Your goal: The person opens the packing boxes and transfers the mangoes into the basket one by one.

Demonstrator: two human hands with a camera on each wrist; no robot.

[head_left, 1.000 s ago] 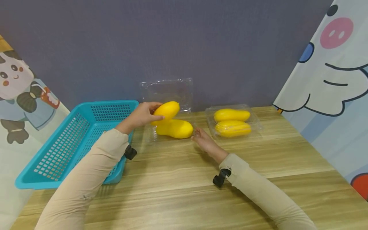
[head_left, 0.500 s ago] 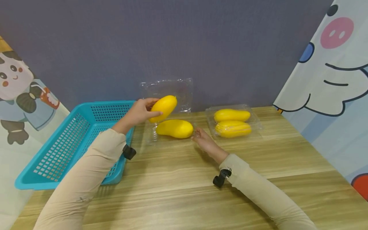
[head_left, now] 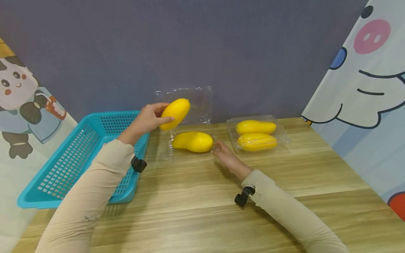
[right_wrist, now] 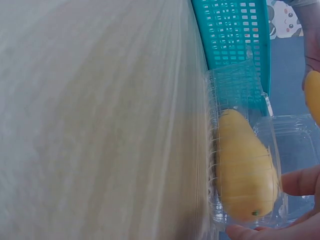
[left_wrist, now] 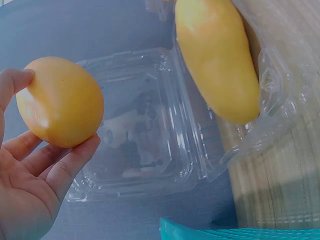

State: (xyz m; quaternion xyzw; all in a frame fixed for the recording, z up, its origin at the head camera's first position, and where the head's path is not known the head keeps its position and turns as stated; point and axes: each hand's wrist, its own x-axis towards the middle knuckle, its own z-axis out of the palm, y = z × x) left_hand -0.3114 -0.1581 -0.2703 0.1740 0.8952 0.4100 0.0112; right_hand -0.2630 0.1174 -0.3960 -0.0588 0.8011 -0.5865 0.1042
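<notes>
My left hand (head_left: 147,119) grips a yellow papaya (head_left: 175,113), raised above an open clear plastic clamshell box (head_left: 169,149). In the left wrist view, the thumb lies on one side of this papaya (left_wrist: 62,102) and the fingers on the other. A second papaya (head_left: 193,142) lies in the box's base, and the lid (head_left: 197,105) stands up behind it. At the base's right end, my right hand (head_left: 226,156) pinches the rim. The right wrist view has its thumb and fingers (right_wrist: 302,181) at that end, beside the papaya's green-tipped end.
A blue-green slotted basket (head_left: 83,147) stands left, under my left forearm. Right of the open box, another clear box (head_left: 232,138) holds two yellow papayas (head_left: 256,127). A dark grey wall (head_left: 253,56) rises behind the wooden table (head_left: 190,203).
My left hand has lifted the papaya up and to the left, away from the one in the box, tilting it more upright. My right hand has stayed at the box's rim.
</notes>
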